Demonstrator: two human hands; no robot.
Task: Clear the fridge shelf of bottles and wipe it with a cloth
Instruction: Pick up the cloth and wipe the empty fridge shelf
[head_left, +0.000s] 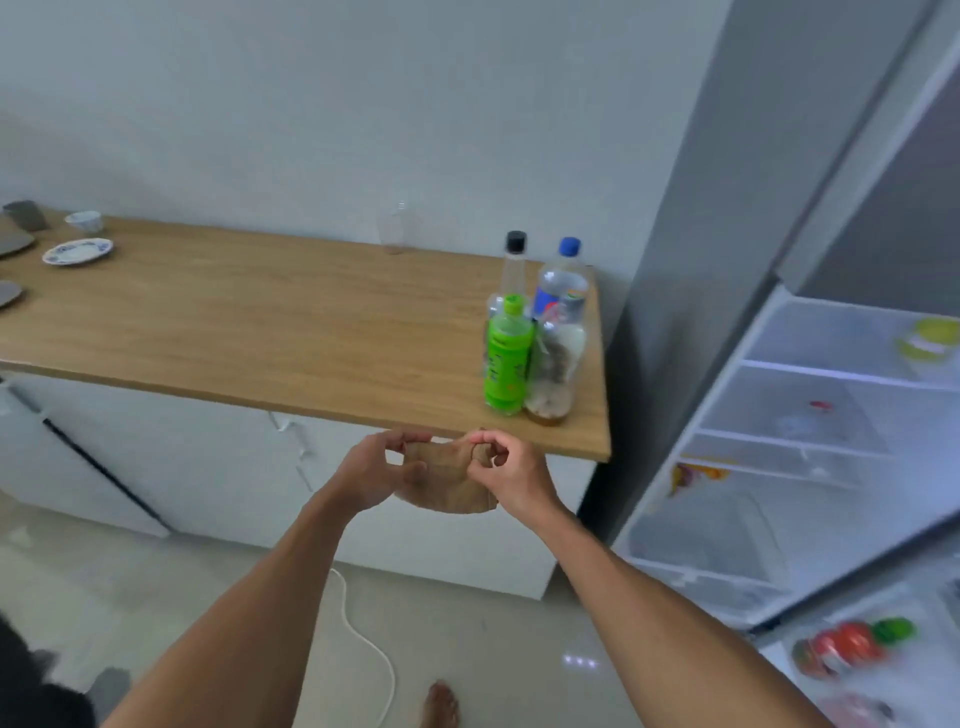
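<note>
- Head view, the only one: my left hand and right hand are close together below the counter edge, both pinched on a small brown cloth stretched between them. Each grip is thumb and fingertips on an upper corner; the rest of the cloth sags below.
- Just above and beyond my right hand, near the front-right corner of the light wooden countertop, stand the bottles: a bright green plastic bottle with green cap, a clear bottle with brownish residue at the bottom, a clear bottle with blue cap and blue label, and a tall clear bottle with black cap. All upright, bunched, touching or nearly so.
- Far right of my right hand: the open fridge with white shelves. The middle shelves look mostly bare; blur hides small leftovers.
- Judgement: clearing looks done, step in hand is prepping the cloth.
- How to do it well: fold it into a flat pad, one hand takes it palm-down, other hand is free to steady the door.
- Wipe back to front, full width, corners included.
- Risk: swinging right past the counter corner could clip the bottles. Keep my elbows low.
</note>
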